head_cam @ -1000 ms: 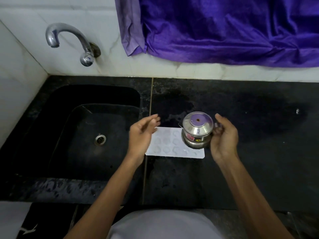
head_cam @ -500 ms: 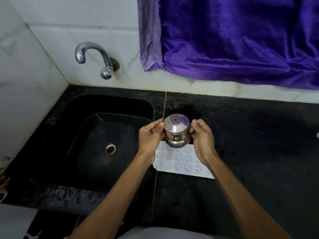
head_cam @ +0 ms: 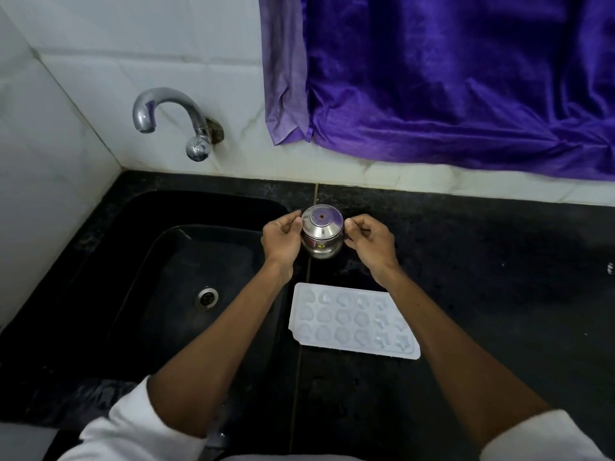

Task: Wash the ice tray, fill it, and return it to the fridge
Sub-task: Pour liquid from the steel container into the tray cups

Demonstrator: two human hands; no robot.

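A purple curtain (head_cam: 466, 78) fills the upper right of the frame, hanging over the white tiled wall (head_cam: 133, 44) that runs across the top and down the left side. Below it the black counter (head_cam: 499, 277) takes up the right half, and the black sink (head_cam: 166, 254) is sunk into the left half.

Your forearms come up from the bottom edge, with white sleeves (head_cam: 139, 424) pushed back. The white ice tray (head_cam: 352, 322) lies flat on the counter just right of the sink's edge, a little below centre and between your forearms, and neither hand touches it. A curved chrome tap (head_cam: 173, 118) sticks out of the wall at upper left, above the sink.

At the centre of the frame your left hand (head_cam: 281, 239) and right hand (head_cam: 369, 241) each grip one side of a small steel pot (head_cam: 322, 236), fingers curled around it. You cannot tell whether it rests on the counter. The drain (head_cam: 207, 297) sits in the sink floor, left of centre.
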